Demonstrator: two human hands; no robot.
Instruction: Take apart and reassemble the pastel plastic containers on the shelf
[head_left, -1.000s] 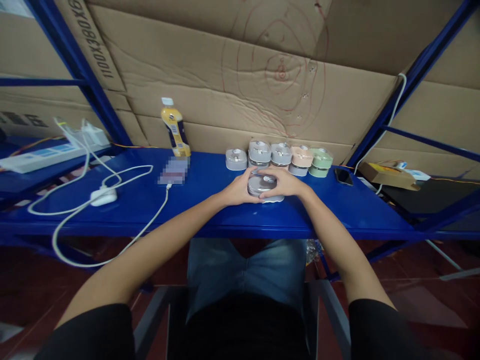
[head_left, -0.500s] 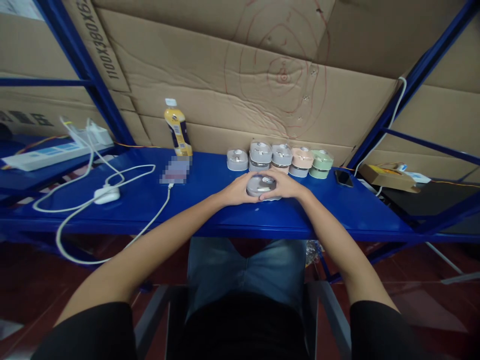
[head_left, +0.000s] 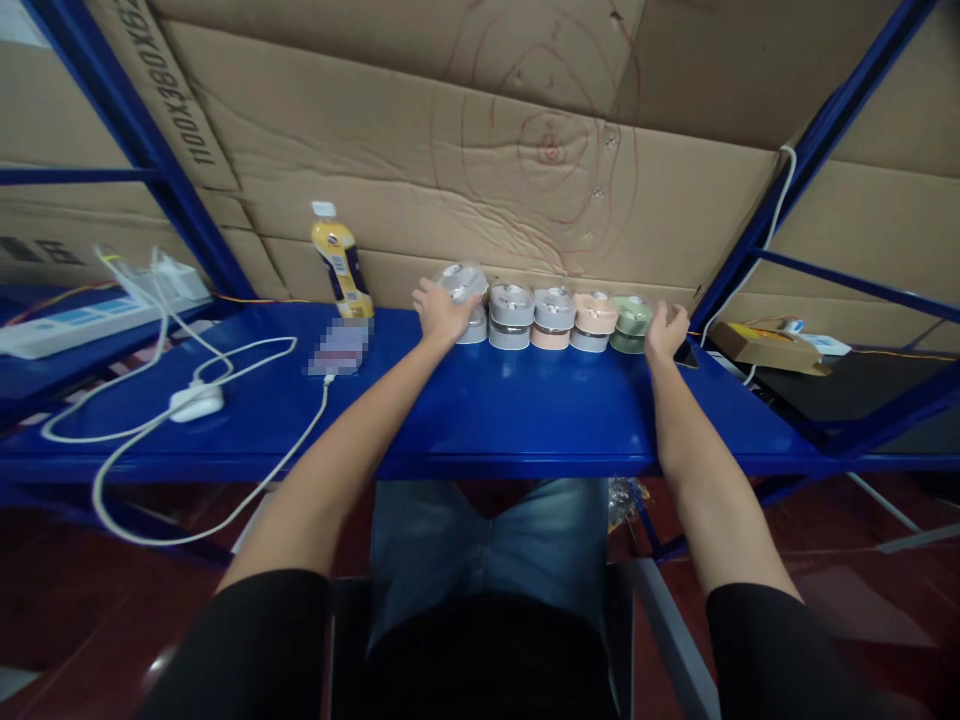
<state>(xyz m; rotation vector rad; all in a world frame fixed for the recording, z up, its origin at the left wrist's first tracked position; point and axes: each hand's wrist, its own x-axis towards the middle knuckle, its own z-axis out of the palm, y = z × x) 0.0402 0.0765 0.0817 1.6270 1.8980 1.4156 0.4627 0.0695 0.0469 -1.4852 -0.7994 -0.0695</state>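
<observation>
Small rounded lidded boxes stand in a row of two-high stacks along the cardboard wall. My left hand [head_left: 442, 312] is wrapped round the grey box [head_left: 466, 281] on top of the leftmost stack, and the lower grey box [head_left: 474, 325] shows beneath it. To the right come a grey stack [head_left: 511, 316], a stack with a grey box [head_left: 553, 308] over a pink one, and a pink box [head_left: 595, 313] over a grey one. My right hand [head_left: 664, 332], fingers apart and holding nothing, is beside the green stack [head_left: 631, 325] at the right end; whether it touches cannot be told.
A yellow drink bottle [head_left: 341, 262] stands left of the row, with a blurred-out flat object [head_left: 337, 347] before it. White cables and an adapter [head_left: 196, 401] lie farther left. Behind my right hand is a phone [head_left: 686, 354]; a cardboard box [head_left: 769, 350] sits at right.
The grey box held between both hands is now on the leftmost stack under my left hand. My right hand has let go and moved right to the green stack. The view shifted slightly.
</observation>
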